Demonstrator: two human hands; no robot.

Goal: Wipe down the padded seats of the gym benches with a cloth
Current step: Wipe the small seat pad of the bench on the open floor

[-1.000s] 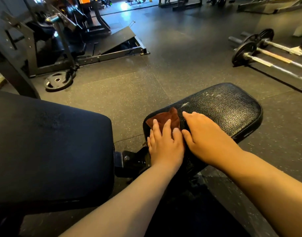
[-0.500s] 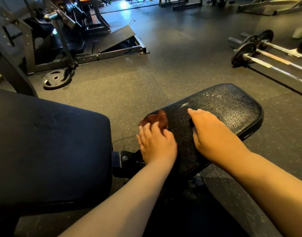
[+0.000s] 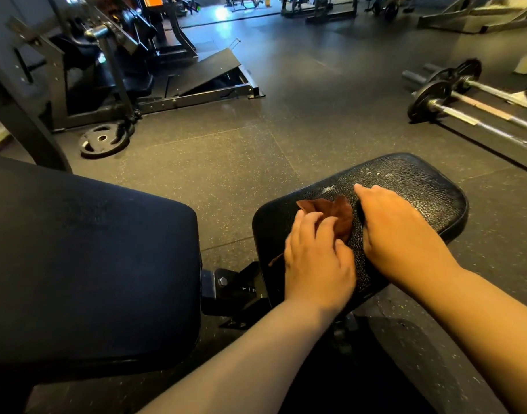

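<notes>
The black cracked-leather seat pad (image 3: 411, 180) of the bench lies at centre right. A brown cloth (image 3: 335, 212) sits bunched on its near-left part. My left hand (image 3: 317, 261) lies over the cloth with bent fingers gripping it against the pad; a strand of cloth sticks out from under the palm on the left. My right hand (image 3: 396, 231) rests flat on the pad just right of the cloth, fingers straight and pointing away. The larger dark back pad (image 3: 86, 264) of the bench fills the left foreground.
The bench's metal hinge bracket (image 3: 226, 285) joins the two pads. A weight plate (image 3: 102, 140) leans against a black machine frame (image 3: 113, 76) at the far left. Barbells with plates (image 3: 453, 97) lie on the rubber floor at the far right.
My left hand slid the cloth to the pad's left edge, then back right toward my right hand, and its fingers have bent over the cloth. My right hand stayed on the pad.
</notes>
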